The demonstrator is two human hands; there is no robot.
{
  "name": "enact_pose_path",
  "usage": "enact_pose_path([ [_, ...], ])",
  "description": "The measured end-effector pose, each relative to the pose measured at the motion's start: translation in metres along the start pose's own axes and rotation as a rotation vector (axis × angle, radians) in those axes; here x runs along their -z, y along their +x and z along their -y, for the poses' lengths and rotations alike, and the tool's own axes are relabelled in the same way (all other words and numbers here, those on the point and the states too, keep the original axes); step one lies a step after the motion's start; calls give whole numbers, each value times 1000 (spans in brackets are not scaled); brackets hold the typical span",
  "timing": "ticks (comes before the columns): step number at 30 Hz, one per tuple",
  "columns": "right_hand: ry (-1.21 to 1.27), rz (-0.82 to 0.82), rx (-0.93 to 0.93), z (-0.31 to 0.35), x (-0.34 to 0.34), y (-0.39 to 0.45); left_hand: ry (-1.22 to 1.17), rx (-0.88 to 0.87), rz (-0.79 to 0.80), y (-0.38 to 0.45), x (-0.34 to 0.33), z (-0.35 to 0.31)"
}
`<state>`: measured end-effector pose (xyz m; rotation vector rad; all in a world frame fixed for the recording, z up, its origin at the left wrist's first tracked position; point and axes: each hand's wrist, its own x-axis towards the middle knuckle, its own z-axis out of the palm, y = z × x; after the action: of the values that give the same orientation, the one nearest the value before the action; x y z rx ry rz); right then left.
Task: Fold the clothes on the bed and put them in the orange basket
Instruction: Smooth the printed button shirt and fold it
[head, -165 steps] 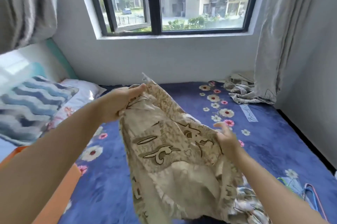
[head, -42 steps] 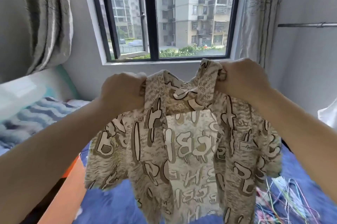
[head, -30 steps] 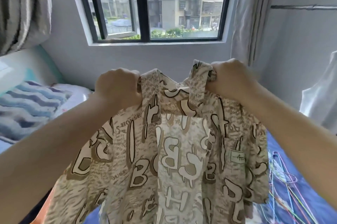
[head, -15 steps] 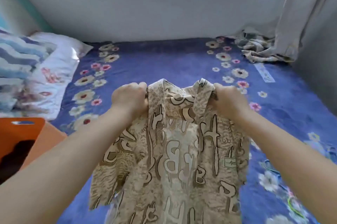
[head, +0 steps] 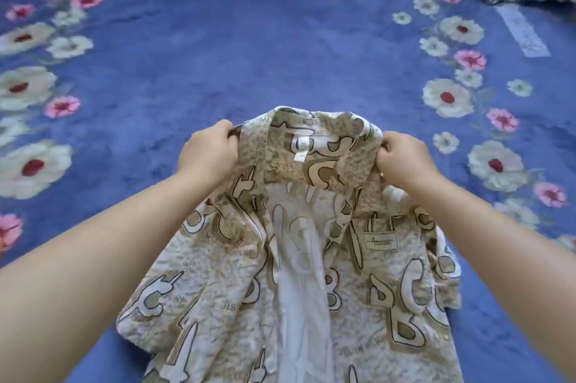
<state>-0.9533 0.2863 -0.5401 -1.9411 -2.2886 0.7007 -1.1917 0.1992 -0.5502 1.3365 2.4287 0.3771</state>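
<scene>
arms: bare, no sleeves | right hand: ring (small, gold-toned)

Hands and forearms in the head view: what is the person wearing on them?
Both forearms are bare, with no sleeves or wristbands in view. The left hand shows nothing worn. The right hand has a small glint like a ring at one finger, too small to confirm.

left hand, right hand, both pinching
</scene>
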Motion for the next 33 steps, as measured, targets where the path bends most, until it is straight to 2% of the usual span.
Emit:
enact_pose_path([
  [3, 60, -44, -71, 1, -3, 25, -236, 21, 38, 24, -10, -6],
  [9, 116, -176, -77, 23, 5, 79, -313, 79, -86, 75, -4, -30],
  [11, 142, -142, -53, 26, -3, 91, -403, 132, -3, 80, -13, -33],
  [12, 153, -66, -52, 24, -12, 93, -416, 127, 72, 78, -21, -32],
  [14, 150, 70, -4, 13, -42, 87, -329, 51, 137, 62, -42, -27],
  [16, 113, 87, 88, 1, -77, 59, -166, -31, 104, 38, -66, -13],
  [19, 87, -149, 244, -15, -114, 13, 85, -118, 64, 1, -86, 1],
  [20, 72, -179, 254, -18, -123, -2, 157, -126, 62, -10, -89, 5],
  [22, 107, -69, 118, -18, -132, -25, 249, -152, 68, -26, -92, 9],
  [24, 136, 21, -70, -18, -141, -37, 359, -212, 147, -38, -98, 11],
  [26, 25, 78, -95, -15, -144, -45, 410, -186, 263, -51, -106, 14],
  [29, -1, 94, -79, -16, -142, -47, 236, -32, 296, -60, -112, 23],
  [33, 258, 42, -28, -14, -114, -48, -257, 50, 309, -60, -94, 27],
])
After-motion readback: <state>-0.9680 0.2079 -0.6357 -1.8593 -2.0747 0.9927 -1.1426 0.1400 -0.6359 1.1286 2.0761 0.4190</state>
